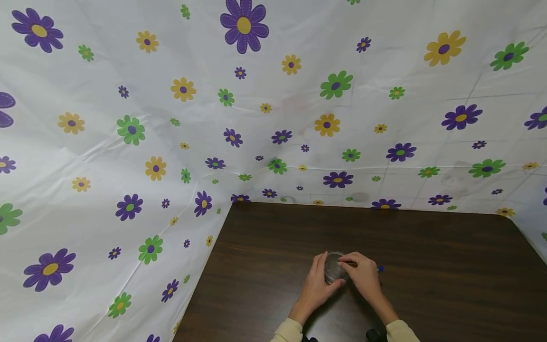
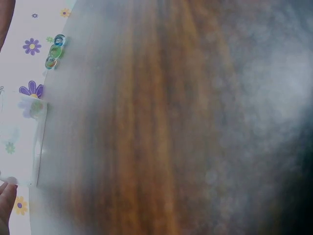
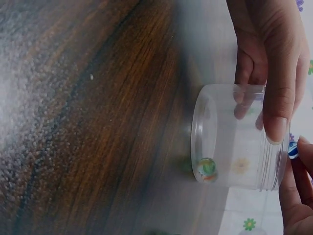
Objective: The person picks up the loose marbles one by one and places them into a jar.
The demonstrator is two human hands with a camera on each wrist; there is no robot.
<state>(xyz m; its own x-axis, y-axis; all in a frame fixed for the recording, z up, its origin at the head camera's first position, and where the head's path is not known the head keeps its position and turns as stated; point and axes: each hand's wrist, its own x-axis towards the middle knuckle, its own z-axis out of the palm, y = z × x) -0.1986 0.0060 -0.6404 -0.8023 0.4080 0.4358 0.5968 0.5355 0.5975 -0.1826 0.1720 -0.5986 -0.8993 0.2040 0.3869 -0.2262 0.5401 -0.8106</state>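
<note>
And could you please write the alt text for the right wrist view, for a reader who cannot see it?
The left hand holds a clear jar near its rim while the right hand pinches a blue marble at the opening. A green and orange marble shows at the jar's bottom; dark wood-grain tabletop fills the left side.

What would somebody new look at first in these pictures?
Probably the white sheet with purple, yellow and green flowers, rising behind and beside the dark table. Next comes the clear jar low in the head view, gripped by the left fingers, with a green-and-orange marble inside. Then there's the blue marble that the right fingers pinch at the jar's mouth.
</note>
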